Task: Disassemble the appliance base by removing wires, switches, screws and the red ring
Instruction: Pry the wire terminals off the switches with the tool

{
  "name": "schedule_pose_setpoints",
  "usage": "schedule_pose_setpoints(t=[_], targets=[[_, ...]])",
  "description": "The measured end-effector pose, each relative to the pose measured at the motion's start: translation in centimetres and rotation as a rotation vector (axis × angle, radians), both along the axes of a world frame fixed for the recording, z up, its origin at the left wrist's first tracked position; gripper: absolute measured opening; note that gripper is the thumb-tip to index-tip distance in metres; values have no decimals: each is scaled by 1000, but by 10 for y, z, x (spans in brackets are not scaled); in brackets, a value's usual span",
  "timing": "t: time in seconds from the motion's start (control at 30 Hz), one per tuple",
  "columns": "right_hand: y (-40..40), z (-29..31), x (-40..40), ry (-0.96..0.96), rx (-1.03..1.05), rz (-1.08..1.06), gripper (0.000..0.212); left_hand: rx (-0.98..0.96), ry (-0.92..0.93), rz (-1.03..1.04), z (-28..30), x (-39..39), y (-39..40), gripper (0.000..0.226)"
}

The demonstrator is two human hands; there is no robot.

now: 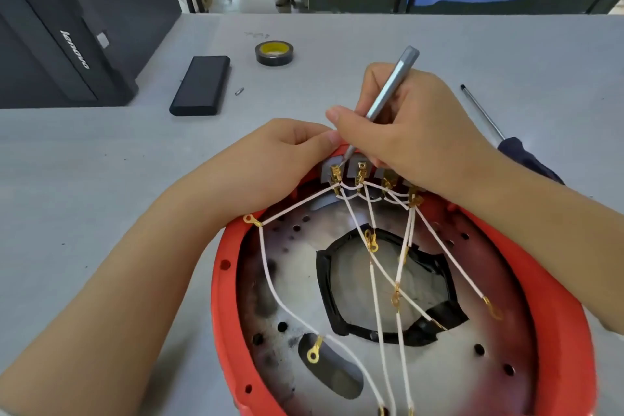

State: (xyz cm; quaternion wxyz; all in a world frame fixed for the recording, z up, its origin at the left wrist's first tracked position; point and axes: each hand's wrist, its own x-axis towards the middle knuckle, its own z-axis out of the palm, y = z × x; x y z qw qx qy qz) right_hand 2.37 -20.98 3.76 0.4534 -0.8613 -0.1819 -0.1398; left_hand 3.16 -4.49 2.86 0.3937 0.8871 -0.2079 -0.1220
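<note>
Appliance base: left hand grips its far rim; right hand holds a grey screwdriver at the switches.

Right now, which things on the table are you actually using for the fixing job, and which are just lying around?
In use:
grey screwdriver gripped by the right hand
left hand steadying the red ring
grey switches
white wires

Lying about:
tape roll
black case
loose bit
second screwdriver
Lenovo computer
</note>
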Motion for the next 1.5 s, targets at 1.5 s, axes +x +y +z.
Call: schedule_pose_setpoints(t=[1.5], targets=[[13, 6, 19, 110, -50, -49, 33, -63, 35, 47, 0, -3, -1, 34]])
